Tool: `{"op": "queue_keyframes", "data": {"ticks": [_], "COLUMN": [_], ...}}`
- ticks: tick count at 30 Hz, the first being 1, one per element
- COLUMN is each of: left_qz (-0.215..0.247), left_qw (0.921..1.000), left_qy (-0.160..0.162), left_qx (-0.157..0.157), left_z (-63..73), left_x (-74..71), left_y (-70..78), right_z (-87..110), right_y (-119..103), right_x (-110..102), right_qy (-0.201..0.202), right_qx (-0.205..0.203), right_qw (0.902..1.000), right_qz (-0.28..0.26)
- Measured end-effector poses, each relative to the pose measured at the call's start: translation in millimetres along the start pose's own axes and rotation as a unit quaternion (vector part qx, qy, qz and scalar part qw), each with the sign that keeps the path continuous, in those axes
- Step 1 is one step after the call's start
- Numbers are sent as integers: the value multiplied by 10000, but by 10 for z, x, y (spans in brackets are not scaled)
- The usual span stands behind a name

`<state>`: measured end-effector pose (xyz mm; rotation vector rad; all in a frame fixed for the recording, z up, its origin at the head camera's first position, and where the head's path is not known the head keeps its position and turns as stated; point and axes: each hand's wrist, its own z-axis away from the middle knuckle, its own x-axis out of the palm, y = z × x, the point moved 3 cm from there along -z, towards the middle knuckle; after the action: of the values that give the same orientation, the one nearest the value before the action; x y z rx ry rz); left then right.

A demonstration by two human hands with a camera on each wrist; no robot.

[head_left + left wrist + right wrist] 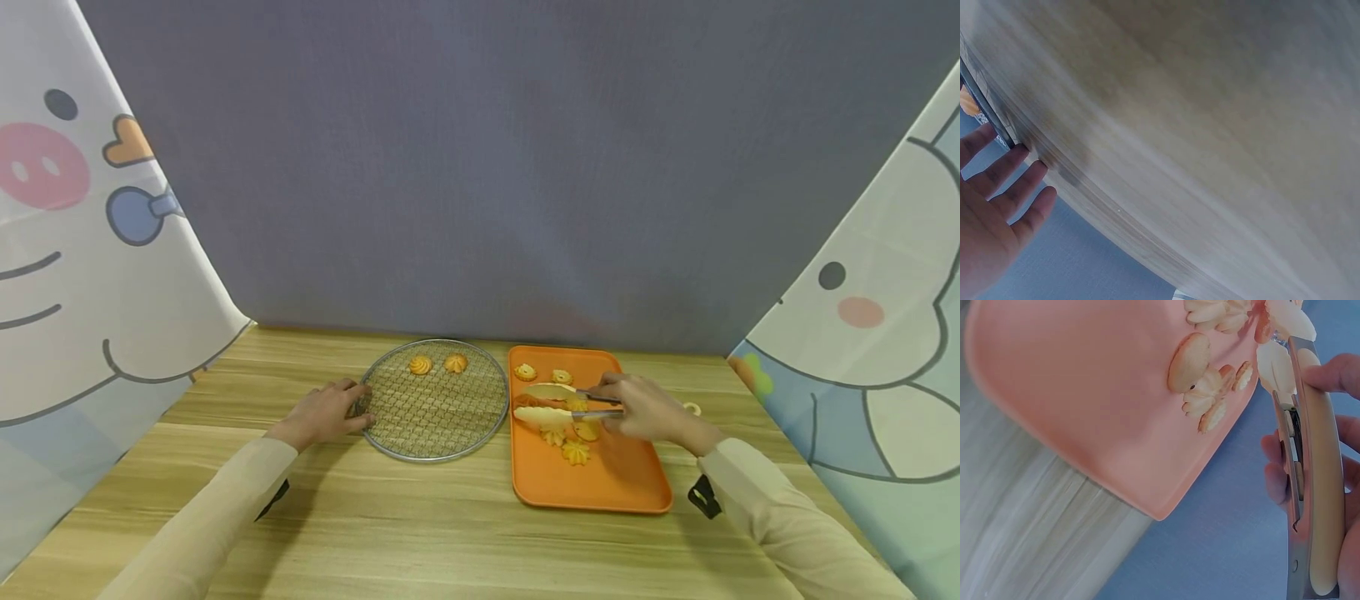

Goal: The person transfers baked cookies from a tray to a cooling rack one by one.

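My left hand (324, 413) is at the left rim of a round wire rack (435, 421); in the left wrist view its fingers (1007, 165) look fairly straight, tips at the rim. Two golden piped cookies (421, 365) lie near the rack's far edge. My right hand (647, 408) grips a pair of metal tongs (1322, 475) with cream-coloured tips and handle. Over an orange tray (585, 487), the tong tips are spread apart above several piped cookies (576, 452). Whether the tips touch a cookie I cannot tell.
Rack and tray stand side by side on a wood-grain table (420, 533). A grey-blue partition (487, 183) rises behind them. Cartoon-printed panels (862, 367) flank both sides. A small cream ring (692, 408), perhaps the tongs' end, shows beyond the right wrist.
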<state>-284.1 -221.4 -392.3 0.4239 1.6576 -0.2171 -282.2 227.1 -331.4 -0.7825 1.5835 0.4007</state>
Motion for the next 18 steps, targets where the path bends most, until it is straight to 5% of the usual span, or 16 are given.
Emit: {"op": "queue_keyframes", "data": {"ticks": [5,18], "left_qz": [-59,-112], "left_qw": [9997,9999], "left_qy": [183,-70], "left_qx": [160,-51], "left_z": [0,-19], "left_x": [29,20], "left_y": [-22,-2], "right_z": [-61,-333], "right_y": [-21,-56], "right_x": [13,73], "right_qy": [202,226], "right_qx": [-146,71], "right_qw": [9996,9997], "right_qz": [161,-50]}}
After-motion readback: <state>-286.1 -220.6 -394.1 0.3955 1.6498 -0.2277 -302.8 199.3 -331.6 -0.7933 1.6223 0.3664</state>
